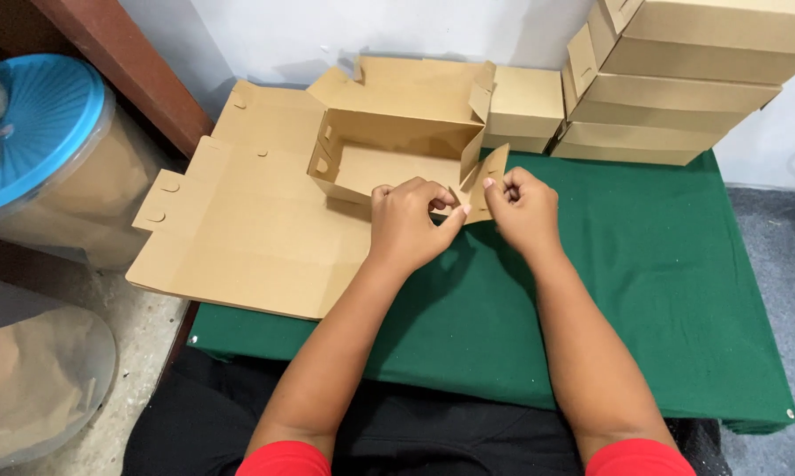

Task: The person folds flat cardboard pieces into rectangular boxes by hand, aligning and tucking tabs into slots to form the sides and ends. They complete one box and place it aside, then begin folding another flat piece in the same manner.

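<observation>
— Lying far left, a blue-lidded tub [36, 132]; flat cardboard blanks [239, 238] are stacked on the green cloth [662, 264].

— And the half-folded carton [397, 141]?

— Mid-table, light, thin, probably easily creased. Left hand [411, 225] and right hand [523, 207] both pinch its front corner flap. Finished boxes [679, 79] crowd the right.

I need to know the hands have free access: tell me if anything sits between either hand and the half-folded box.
Nothing visible does. The left hand and the right hand are both already on the near wall of the half-folded box, pinching its flap. The flat cardboard sheets lie underneath and to the left, the stacked finished boxes behind.
</observation>
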